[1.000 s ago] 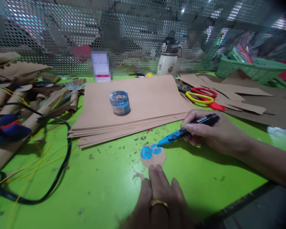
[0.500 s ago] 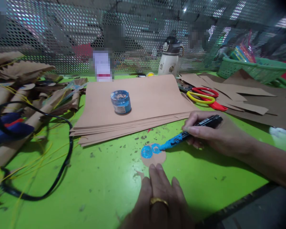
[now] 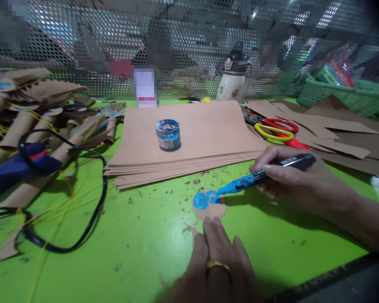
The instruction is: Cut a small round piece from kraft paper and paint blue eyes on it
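Note:
My right hand point(image 3: 298, 179) grips a black marker point(image 3: 265, 174) smeared with blue paint; its tip touches the far edge of a small round brown paper piece point(image 3: 210, 206) on the green table point(image 3: 129, 248). Two blue painted blobs sit on that piece. My left hand point(image 3: 216, 261), with a gold ring, lies flat with its fingertips pressing the near edge of the piece. A small open jar of blue paint point(image 3: 168, 134) stands on a stack of brown paper sheets point(image 3: 189, 139) just beyond.
Red and yellow scissors point(image 3: 279, 130) lie on cut brown paper at the right. A green basket point(image 3: 350, 94) and a bottle point(image 3: 233, 80) stand at the back. Rolled paper, a blue glue gun point(image 3: 15, 168) and a black cord point(image 3: 91, 210) crowd the left. A mesh screen closes the back.
The view has shifted slightly, so everything sits a bit further right. The marker tip stays at the paper piece's blue blobs; my left hand keeps pressing the piece.

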A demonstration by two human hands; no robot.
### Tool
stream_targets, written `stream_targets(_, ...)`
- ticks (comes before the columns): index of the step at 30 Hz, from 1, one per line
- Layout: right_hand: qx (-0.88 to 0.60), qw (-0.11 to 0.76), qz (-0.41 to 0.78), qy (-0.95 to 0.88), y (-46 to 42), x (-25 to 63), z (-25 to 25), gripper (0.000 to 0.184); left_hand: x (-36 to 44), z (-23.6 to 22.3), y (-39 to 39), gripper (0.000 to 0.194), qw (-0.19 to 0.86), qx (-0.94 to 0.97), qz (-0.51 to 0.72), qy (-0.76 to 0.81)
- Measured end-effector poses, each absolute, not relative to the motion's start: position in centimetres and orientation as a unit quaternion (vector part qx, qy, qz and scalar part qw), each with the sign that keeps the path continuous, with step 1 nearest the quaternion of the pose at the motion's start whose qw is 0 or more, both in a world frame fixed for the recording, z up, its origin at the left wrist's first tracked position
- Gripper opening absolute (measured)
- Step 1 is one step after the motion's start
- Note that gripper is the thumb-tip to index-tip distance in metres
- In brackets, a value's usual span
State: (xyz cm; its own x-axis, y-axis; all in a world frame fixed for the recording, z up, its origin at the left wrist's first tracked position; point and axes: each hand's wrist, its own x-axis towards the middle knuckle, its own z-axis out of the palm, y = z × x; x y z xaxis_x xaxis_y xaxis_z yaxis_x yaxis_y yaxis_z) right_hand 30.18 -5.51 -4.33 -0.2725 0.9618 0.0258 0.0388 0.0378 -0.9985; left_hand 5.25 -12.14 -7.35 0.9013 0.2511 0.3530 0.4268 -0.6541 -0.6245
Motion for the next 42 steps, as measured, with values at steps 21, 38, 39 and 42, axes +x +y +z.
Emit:
stream_targets(21,-0.42,0.412,0.584,-0.56,-6.1,29.8,-4.0,0.014,5.7,-7.4,-12.4,0.027,0.357,-0.9,-0.136,-0.209)
stream_targets(38,-0.39,0.36,0.636,-0.559,-6.0,29.4,-3.9,0.029,5.7,-7.4,-12.7,0.029,0.341,-0.908,-0.13,-0.205)
stream_targets(39,-0.392,0.36,0.63,-0.565,-6.1,29.4,-4.0,0.028,5.8,-7.2,-12.7,0.029,0.339,-0.909,-0.127,-0.208)
stream_targets(42,-0.409,0.354,0.604,-0.586,-6.3,29.5,-4.2,0.022,5.9,-7.0,-12.7,0.028,0.33,-0.909,-0.127,-0.221)
